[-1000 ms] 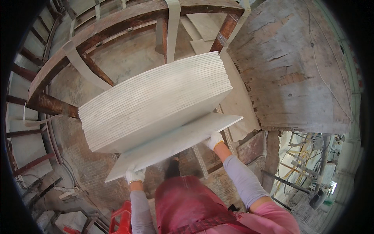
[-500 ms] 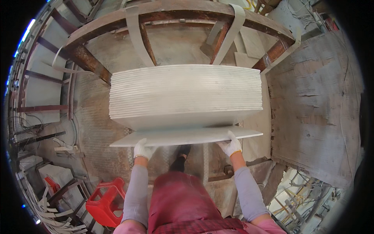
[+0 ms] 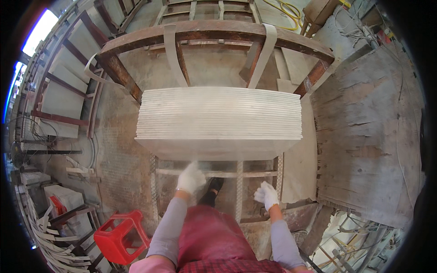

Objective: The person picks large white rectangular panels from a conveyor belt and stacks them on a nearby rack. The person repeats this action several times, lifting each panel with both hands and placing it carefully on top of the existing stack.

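Note:
A thick stack of thin whitish panels point(image 3: 218, 113) stands on edge in the middle, its many edges facing up in close rows. The front panel's flat face point(image 3: 214, 148) lies against the rest. Below it, apart from the panels, is my left hand point(image 3: 191, 177) in a white glove, smeared by motion, with its fingers hard to make out. My right hand point(image 3: 267, 195), also white-gloved, hangs lower and to the right. Its fingers are curled in and nothing shows in them.
A rusty metal frame point(image 3: 218, 29) with pale straps point(image 3: 269, 50) stands behind the stack. Metal bars point(image 3: 218, 173) run beneath the front panel. A red plastic stool point(image 3: 119, 236) is at lower left, a worn wooden board point(image 3: 364, 123) at right, and slabs on racks point(image 3: 63, 95) at far left.
The front panel, tilted toward me and held at its edge by both hands, now rests against the stack. Both hands have let go and dropped away, the left also moving right.

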`<state>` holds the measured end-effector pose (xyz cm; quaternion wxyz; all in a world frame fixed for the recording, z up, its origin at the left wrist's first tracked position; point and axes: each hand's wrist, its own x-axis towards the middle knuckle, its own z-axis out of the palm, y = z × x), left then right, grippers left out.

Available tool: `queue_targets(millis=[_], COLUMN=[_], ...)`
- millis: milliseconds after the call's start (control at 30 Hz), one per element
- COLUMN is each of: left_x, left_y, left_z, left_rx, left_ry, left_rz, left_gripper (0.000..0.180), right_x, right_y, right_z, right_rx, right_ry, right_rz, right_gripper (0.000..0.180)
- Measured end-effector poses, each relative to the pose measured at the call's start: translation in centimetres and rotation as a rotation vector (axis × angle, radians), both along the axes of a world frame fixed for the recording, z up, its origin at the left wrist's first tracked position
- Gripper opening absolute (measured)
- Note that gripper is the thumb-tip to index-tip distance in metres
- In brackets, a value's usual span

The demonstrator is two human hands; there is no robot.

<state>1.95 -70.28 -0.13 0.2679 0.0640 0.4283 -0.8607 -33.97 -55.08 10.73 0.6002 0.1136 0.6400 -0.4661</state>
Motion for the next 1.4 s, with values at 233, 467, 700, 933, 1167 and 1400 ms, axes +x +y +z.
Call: queue_targets(millis=[233,467,700,933,1167,1400], left_x=[-0.6,2.9,7.5,8.8,10.4,15.0], left_y=[7.1,10.7,5.4,-5.8,-15.8,-21.0], left_z=[7.0,10.2,8.2,12.3,13.8,8.5], left_rx=[-0.390,-0.556,-0.666,-0.969,-0.692,-0.897], left_ry=[-0.980,-1.174,-1.627,-2.717,-2.958,-2.379], left_rz=[-0.544,-0.599,-0.654,-0.722,-0.877,-0.597], left_gripper=[0.020,0.024,0.021,0.061,0.063,0.060], right_x=[0.5,1.1,3.1,1.4,-3.1,-6.3], right_y=[11.0,21.3,23.0,15.9,2.7,-9.9], right_z=[1.4,1.1,1.4,0.1,-1.1,1.8], right_rx=[0.141,0.015,0.163,0.145,0.104,-0.060], right_ry=[0.062,-0.056,0.035,0.017,0.081,0.333], right_rz=[-0.042,-0.190,-0.185,-0.050,-0.016,-0.117], right_gripper=[0.012,0.018,0.025,0.034,0.040,0.034])
